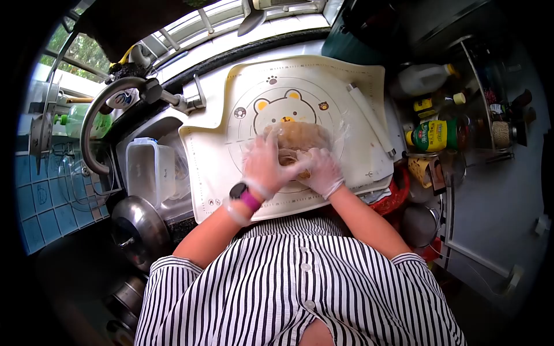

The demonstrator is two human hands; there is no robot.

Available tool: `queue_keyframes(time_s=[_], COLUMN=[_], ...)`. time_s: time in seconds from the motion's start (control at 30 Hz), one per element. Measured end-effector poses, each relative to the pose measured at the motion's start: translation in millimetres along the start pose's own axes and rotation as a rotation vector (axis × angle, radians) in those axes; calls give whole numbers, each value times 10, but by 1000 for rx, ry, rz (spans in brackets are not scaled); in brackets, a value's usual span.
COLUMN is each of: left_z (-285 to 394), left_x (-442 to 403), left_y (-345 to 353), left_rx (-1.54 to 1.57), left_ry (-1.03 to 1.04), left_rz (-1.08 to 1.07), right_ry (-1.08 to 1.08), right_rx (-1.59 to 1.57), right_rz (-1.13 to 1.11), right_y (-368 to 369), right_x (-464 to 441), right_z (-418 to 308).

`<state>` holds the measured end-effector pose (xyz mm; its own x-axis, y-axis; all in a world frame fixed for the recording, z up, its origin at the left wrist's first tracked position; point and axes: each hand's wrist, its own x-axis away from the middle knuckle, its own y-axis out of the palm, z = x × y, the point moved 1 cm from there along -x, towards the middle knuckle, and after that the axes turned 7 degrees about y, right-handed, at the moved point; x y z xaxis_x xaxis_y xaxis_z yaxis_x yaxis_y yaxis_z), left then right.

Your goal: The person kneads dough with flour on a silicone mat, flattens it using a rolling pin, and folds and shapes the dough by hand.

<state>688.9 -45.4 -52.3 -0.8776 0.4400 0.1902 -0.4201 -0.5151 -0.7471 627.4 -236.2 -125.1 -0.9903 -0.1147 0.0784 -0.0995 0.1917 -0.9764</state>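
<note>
Plastic-wrapped brown bundle (301,135) lay on bear-print mat (214,158) | long axis crosswise | left hand (262,168) at left end, right hand (322,173) at near right; neither nearer | fingers touching, closure couldn't tell

The gloved left hand (261,164) and right hand (324,173) are covering the near part of a plastic-wrapped brown mass (302,136), itself hiding the printed bear (284,106) below the nose. I'm failing to read the yellow-and-green bottle's (434,136) small print; the bottom edge is cropping the striped shirt (242,282).
</note>
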Motion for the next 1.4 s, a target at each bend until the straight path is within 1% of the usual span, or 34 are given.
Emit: queue_keyframes(time_s=[0.03, 0.1, 0.13, 0.17, 0.23, 0.27, 0.3, 0.33, 0.37, 0.4, 0.43, 0.47, 0.5, 0.53, 0.57, 0.6, 0.63, 0.7, 0.73, 0.8, 0.83, 0.87, 0.9, 0.97, 1.0, 1.03, 1.1, 1.17, 1.23, 1.27, 1.3, 1.33, 1.37, 1.4], left_z=[33, -49, -131, -258, -376, -372, -383, -426, -463, -405, -310, -219, -186, -233, -293, -275, -265, -315, -367, -419, -453, -489, -490, -194, -166, -272, -234, -254, -254, -284, -304, -332, -355, -409], left_x=[197, 361, 360, 307, 135, 40, -53, -155, -263, -372, -476, -572, -670, -788, -897, -976, -1058, -1218, -1294, -1396, -1413, -1421, -1439, -1243, -1110, -971, -807, -830, -983, -1076, -1183, -1314, -1456, -1590], left_y=[50, 275, 460, 576, 689, 713, 686, 640, 596, 475, 308, 144, 61, 58, 60, -15, -87, -184, -171, -123, -115, -99, -116, -325, -295, -48, 94, 144, 146, 127, 141, 150, 152, 154], left_rx=[-378, -403, -513, -518, -702, -589, -586, -520, -455, -449, -452, -351, -247, -245, -245, -176, -108, -17, 68, 175, 175, 136, 97, -79, -178, -417, -180, -133, -60, -4, 0, -2, -4, -251], left_ry=[293, 516, 533, 533, 601, 618, 619, 607, 593, 540, 540, 493, 442, 493, 495, 377, 257, 231, 219, 211, 205, 184, 164, 168, 258, 462, 439, 408, 481, 473, 466, 468, 471, 684], left_rz=[312, 164, 89, 92, 238, 325, 329, 221, 112, -14, -12, -115, -217, -114, -113, -249, -379, -434, -475, -523, -530, -499, -463, -285, -169, 156, 110, 171, 161, 90, 87, 39, -9, -47], right_ry=[30, -7, 34, 81, 124, 116, 103, 139, 135, 175, 214, 251, 252, 218, 182, 161, 162, 106, 32, 69, 110, 80, 81, 200, 200, 178, 149, 124, 138, 191, 243, 243, 333, 423], right_rx=[-20, -131, -227, -321, -393, -475, -558, -570, -570, -543, -514, -509, -510, -261, -14, 41, 42, -104, 30, -27, -94, -97, -99, -58, -58, -42, -24, -105, -123, -240, -359, -361, -318, -274], right_rz=[-96, -44, -126, -203, -259, -325, -393, -539, -538, -633, -725, -761, -761, -533, -300, -48, -48, 14, 212, 197, 178, 272, 266, -6, -7, 41, 88, 86, 99, 114, 125, 122, 50, -24], right_y=[-23, -125, -164, -215, -363, -400, -443, -580, -665, -715, -774, -863, -971, -1089, -1149, -1019, -947, -808, -670, -514, -474, -447, -468, -532, -509, -471, -425, -375, -330, -309, -305, -268, -228, -181], right_x=[-74, -172, -239, -298, -355, -403, -468, -563, -658, -728, -803, -864, -861, -845, -803, -699, -633, -555, -544, -713, -807, -899, -980, -1115, -1149, -1146, -1155, -1134, -1178, -1237, -1296, -1367, -1444, -1499], right_z=[21, 95, 93, 95, 144, 187, 220, 227, 238, 257, 276, 272, 196, 84, 4, -9, -35, -72, -78, 9, 8, 14, 7, -8, -11, -19, 1, 42, 104, 161, 197, 250, 324, 398])
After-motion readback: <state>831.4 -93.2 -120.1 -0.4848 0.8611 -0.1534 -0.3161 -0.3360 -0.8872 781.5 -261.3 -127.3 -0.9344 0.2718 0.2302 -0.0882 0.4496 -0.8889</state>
